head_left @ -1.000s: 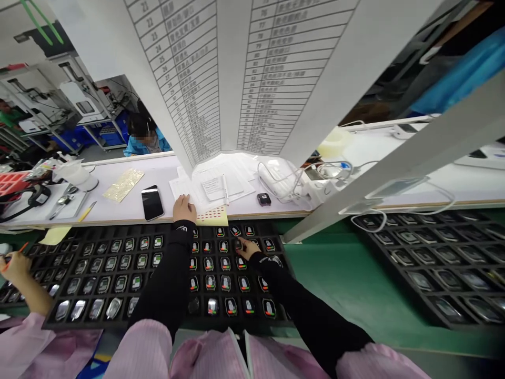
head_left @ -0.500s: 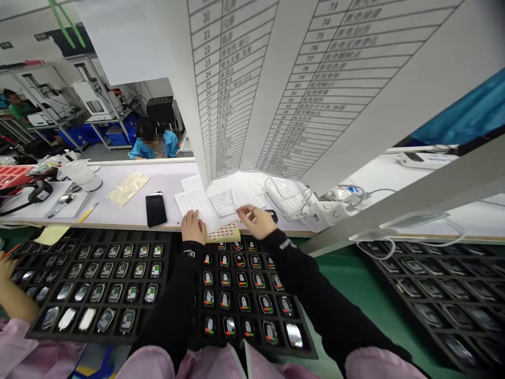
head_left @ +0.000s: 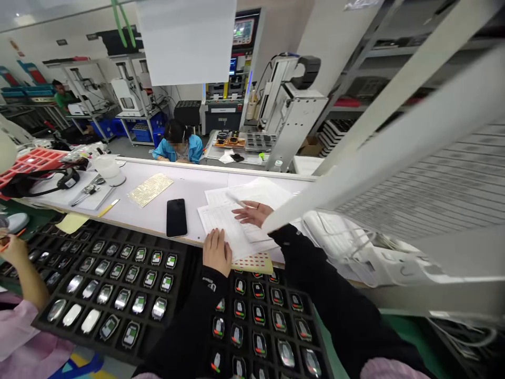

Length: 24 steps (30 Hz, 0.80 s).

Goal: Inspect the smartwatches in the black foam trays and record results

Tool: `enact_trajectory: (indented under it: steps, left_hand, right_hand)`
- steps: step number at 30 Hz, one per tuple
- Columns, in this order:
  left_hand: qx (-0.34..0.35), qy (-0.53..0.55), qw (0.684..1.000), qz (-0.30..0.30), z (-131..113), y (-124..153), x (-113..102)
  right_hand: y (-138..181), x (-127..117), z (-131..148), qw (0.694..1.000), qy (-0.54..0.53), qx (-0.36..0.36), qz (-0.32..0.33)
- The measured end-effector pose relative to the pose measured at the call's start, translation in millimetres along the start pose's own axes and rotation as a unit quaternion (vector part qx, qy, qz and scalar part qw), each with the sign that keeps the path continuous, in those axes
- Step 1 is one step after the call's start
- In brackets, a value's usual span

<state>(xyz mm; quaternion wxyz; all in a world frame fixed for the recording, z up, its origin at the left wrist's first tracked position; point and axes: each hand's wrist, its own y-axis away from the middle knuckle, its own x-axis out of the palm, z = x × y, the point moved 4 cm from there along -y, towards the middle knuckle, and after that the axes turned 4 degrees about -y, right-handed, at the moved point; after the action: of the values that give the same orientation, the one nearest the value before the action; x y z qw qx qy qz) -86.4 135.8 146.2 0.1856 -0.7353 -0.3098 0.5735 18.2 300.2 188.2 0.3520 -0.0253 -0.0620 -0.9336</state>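
Note:
My left hand point(head_left: 218, 252) lies with its fingers stretched out on the near edge of some printed paper sheets point(head_left: 221, 221). My right hand point(head_left: 254, 215) is over the sheets, a pale pen point(head_left: 235, 199) at its fingertips; blur hides the exact grip. A white panel edge point(head_left: 292, 210) partly covers that hand near the wrist. Under the papers, a yellowish sheet with red marks point(head_left: 256, 262) sticks out over a black tray point(head_left: 290, 329) of watch-like devices with lit screens.
Left of the papers lie a black phone point(head_left: 176, 217), a sticker sheet point(head_left: 151, 189) and a yellow-handled knife point(head_left: 108, 207). A second device tray point(head_left: 148, 329) stands beside a neighbour's hand point(head_left: 18, 252). White chargers and cables point(head_left: 335, 237) sit at right; a person in blue point(head_left: 195, 149) is beyond.
The printed panel has shifted right in view, uncovering machines behind the bench. My right hand has lifted with the pen, which now tilts left; the small handwritten note no longer shows.

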Motion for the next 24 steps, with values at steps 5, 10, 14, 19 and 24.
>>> enact_trajectory:
  steps: [5,10,14,19,24]
  left_hand:
    - [-0.030,0.031,0.999,0.011,-5.0,3.1,-8.1]
    - [-0.067,0.091,0.994,0.015,15.6,-10.9,-11.1]
    - [-0.091,0.071,0.993,-0.013,39.3,-19.5,-5.6]
    - [-0.075,0.049,0.994,-0.068,46.6,-13.6,5.5]
    - [-0.084,0.053,0.992,-0.075,46.3,-10.8,12.7]
  right_hand:
    - [-39.4,67.9,1.1,0.999,-0.007,0.029,0.040]
    - [-75.1,96.8,-14.4,1.000,-0.012,0.018,0.014]
    - [-79.5,93.1,-30.4,0.999,0.004,0.014,-0.028]
    - [-73.2,92.1,-32.0,0.986,0.131,-0.012,-0.099]
    - [-72.5,95.1,-20.3,0.932,0.269,-0.167,-0.175]
